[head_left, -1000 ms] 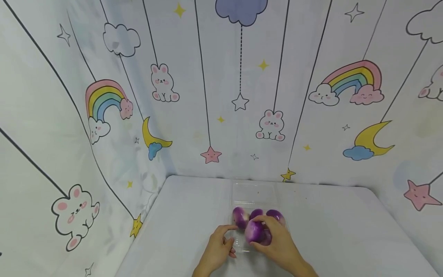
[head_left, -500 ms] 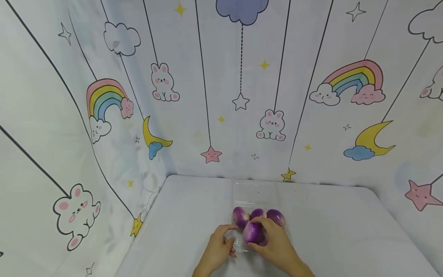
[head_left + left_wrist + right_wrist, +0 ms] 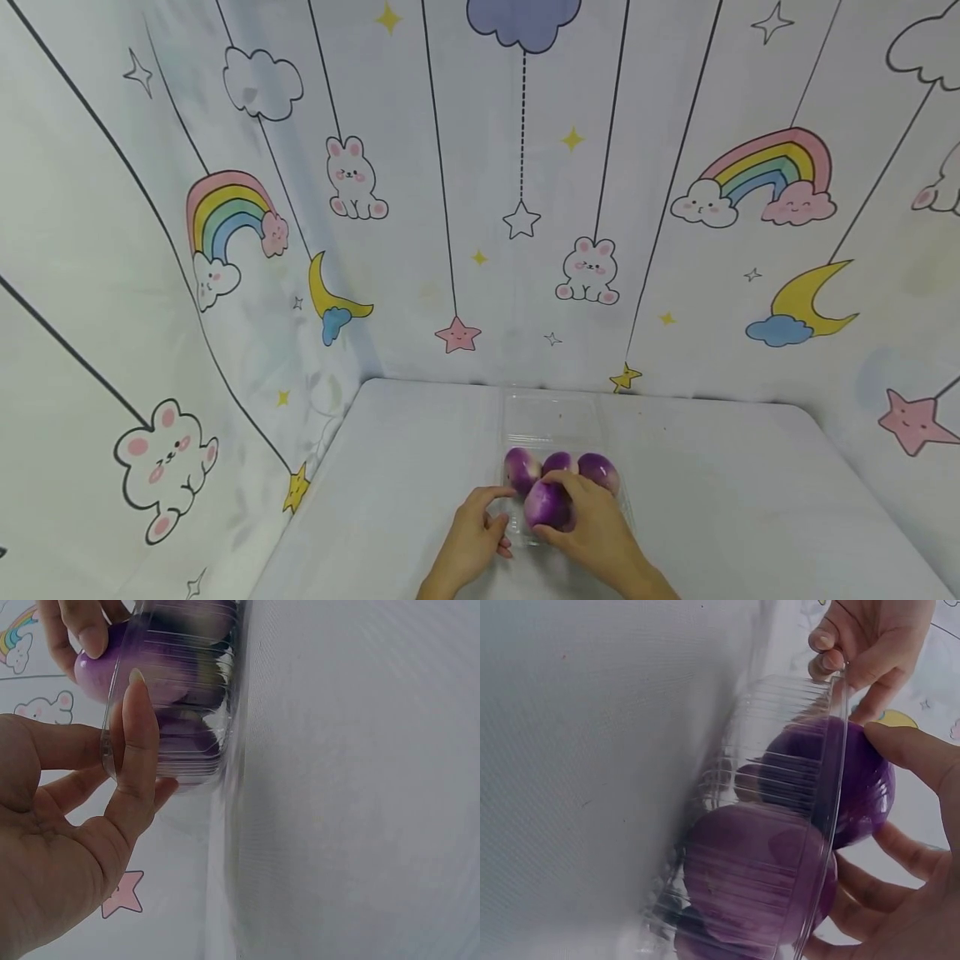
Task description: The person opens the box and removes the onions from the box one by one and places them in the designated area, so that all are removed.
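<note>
My left hand [image 3: 469, 533] pinches the left rim of a clear plastic clamshell container [image 3: 199, 769], thumb on one side of the wall and fingers on the other. In my right hand [image 3: 600, 521] is a glossy round purple-and-white vegetable [image 3: 545, 505], held between thumb and fingertips. The right wrist view shows this vegetable [image 3: 862, 780] partly below the rim, its upper side standing above. Several similar purple vegetables [image 3: 597, 472] lie in the container, three of them in a row at its back. Another [image 3: 750, 874] shows through the ribbed wall beside the held one.
The container's transparent lid [image 3: 551, 419] lies folded back behind it. A white cloth-covered table [image 3: 720, 492] spreads around. Close behind the table hangs a pale curtain [image 3: 405, 250] printed with rabbits, rainbows and stars.
My right hand has moved slightly left and down with the purple-and-white vegetable, which now covers more of the one beside it. My left hand stays at the rim.
</note>
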